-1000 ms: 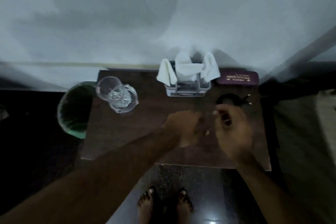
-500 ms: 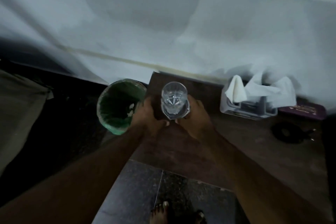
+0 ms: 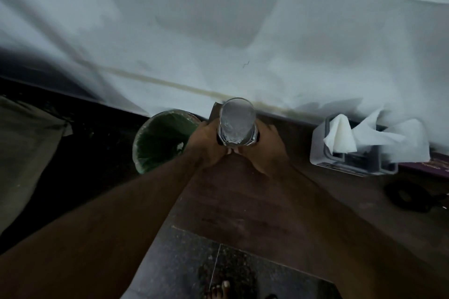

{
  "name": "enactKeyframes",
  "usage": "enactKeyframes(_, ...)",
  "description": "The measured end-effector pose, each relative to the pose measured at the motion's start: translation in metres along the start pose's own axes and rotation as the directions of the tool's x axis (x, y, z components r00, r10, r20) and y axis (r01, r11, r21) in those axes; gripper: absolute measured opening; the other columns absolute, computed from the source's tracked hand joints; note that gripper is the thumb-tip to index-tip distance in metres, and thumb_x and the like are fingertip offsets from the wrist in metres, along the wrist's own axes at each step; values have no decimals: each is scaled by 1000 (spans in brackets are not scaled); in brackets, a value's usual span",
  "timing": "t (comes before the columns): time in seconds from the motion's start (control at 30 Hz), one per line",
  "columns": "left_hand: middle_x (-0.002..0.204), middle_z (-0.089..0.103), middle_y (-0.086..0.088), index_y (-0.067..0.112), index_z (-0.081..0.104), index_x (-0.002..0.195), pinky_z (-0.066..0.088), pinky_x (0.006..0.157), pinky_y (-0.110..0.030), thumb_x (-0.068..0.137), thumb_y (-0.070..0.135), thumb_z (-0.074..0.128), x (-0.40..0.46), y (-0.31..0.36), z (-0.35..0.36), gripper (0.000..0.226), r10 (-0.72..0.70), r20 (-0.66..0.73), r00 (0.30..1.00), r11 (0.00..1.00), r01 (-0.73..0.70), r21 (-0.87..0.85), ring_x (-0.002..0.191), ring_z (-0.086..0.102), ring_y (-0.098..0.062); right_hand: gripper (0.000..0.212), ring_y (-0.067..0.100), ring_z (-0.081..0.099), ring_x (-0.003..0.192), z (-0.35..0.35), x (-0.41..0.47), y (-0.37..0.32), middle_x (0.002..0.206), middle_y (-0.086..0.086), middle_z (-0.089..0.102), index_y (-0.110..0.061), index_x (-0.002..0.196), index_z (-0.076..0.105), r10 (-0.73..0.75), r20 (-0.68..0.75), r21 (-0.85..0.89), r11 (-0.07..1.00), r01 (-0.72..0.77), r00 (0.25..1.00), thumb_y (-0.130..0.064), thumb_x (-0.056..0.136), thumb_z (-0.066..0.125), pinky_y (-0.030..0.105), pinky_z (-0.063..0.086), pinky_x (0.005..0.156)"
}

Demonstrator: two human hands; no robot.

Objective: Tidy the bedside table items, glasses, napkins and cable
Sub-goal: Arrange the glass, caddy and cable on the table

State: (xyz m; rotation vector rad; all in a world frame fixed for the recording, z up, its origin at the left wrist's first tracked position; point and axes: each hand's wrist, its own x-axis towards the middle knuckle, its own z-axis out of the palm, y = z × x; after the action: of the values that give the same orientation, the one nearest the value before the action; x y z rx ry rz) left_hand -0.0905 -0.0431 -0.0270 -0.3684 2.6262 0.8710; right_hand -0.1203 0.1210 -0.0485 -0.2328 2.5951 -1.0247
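Observation:
Clear stacked glasses (image 3: 237, 122) stand upright at the far left corner of the dark wooden bedside table (image 3: 247, 204). My left hand (image 3: 206, 143) grips them from the left and my right hand (image 3: 266, 145) from the right, thumbs meeting in front. A grey napkin holder (image 3: 349, 160) with white napkins (image 3: 374, 135) sticking out sits at the back right. A coiled black cable (image 3: 408, 195) lies on the table's right side, in front of the holder.
A green-lined waste bin (image 3: 161, 139) stands on the floor just left of the table. A maroon case (image 3: 435, 168) lies behind the holder at the right edge. The white wall runs along the back. My bare toes (image 3: 218, 290) show on the dark floor below.
Both hands left the cable area on the right and took hold of the glasses on the left. The glasses have since moved back to the table's far left corner.

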Motion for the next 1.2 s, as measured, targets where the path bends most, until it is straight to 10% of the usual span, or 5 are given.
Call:
enactKeyframes(0.23,140,43,-22,16,21,153,41,106,-41,77,25,76,15,-3,-7,94,-24,82,996,997,17,80,130,45,-39,64,32,55,118,-2,1,-13,127,9,62,-14,130,57,-32,-41,12,999,33,999,-30,73,81,45,45,99)
enactKeyframes(0.4,130,39,-14,12,40,128,46,89,-44,75,15,68,-25,-4,6,60,-157,-126,980,987,150,-61,111,54,-41,63,18,64,106,-16,-46,10,118,-1,65,-24,131,58,328,-84,308,907,-288,941,-39,73,78,41,52,96)
enactKeyframes(0.7,111,61,8,31,56,116,49,88,-28,80,44,66,-70,87,73,40,223,135,965,975,-218,-53,101,63,-17,25,20,63,68,-119,-147,104,98,16,66,-15,114,58,748,-408,762,595,-256,523,-10,90,61,32,56,57)
enactKeyframes(0.83,126,60,6,26,51,131,42,91,-23,78,36,74,-51,146,88,59,201,129,971,943,-156,-295,119,57,-14,46,22,66,99,-157,-136,117,112,5,67,-23,122,57,690,-336,699,639,-321,641,-25,77,68,48,56,88)
enactKeyframes(1.2,125,65,-3,25,53,131,43,91,-26,92,25,57,-45,147,87,39,-85,-39,996,902,60,-428,116,60,-25,8,13,57,79,-142,-100,93,83,0,70,-18,93,74,477,-116,717,647,-259,871,-13,87,71,36,48,75)
